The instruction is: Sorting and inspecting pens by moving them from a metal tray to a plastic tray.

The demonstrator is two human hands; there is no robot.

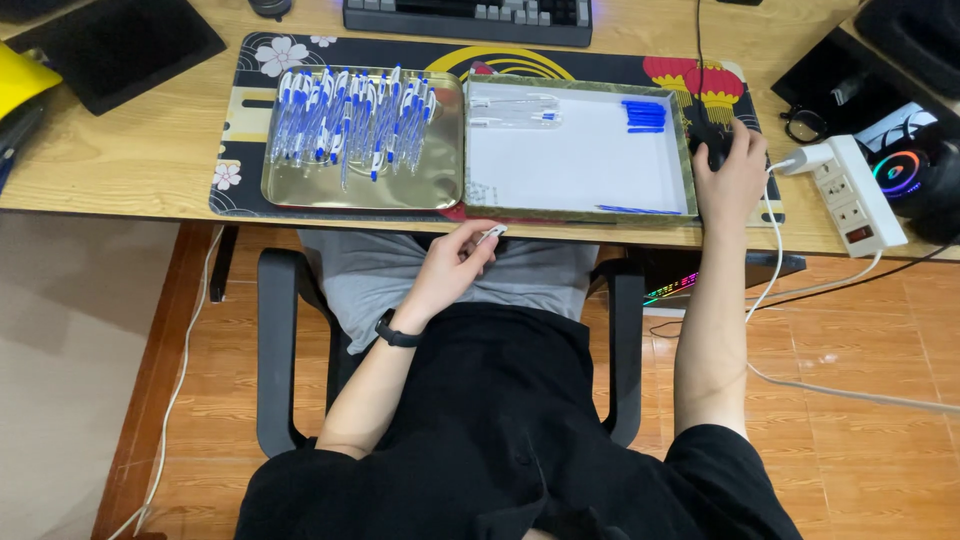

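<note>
My left hand point(455, 262) hovers just below the desk's front edge, fingers closed on a small clear pen part point(492, 234). My right hand point(730, 175) rests on a black mouse point(708, 143) on the desk mat. A gold tray point(300, 190) at the left holds several blue-and-clear pens point(350, 118). Beside it a green-rimmed box lid point(580, 212) with a white floor holds two clear pen barrels point(515, 110), a pile of blue caps point(645, 114) and thin blue refills point(635, 209).
A patterned desk mat point(240, 150) lies under both trays. A keyboard point(470, 18) sits at the back. A white power strip point(855, 195) with cables, glasses point(805, 122) and a lit headset point(915, 175) lie at the right. The chair arms point(275, 340) flank my lap.
</note>
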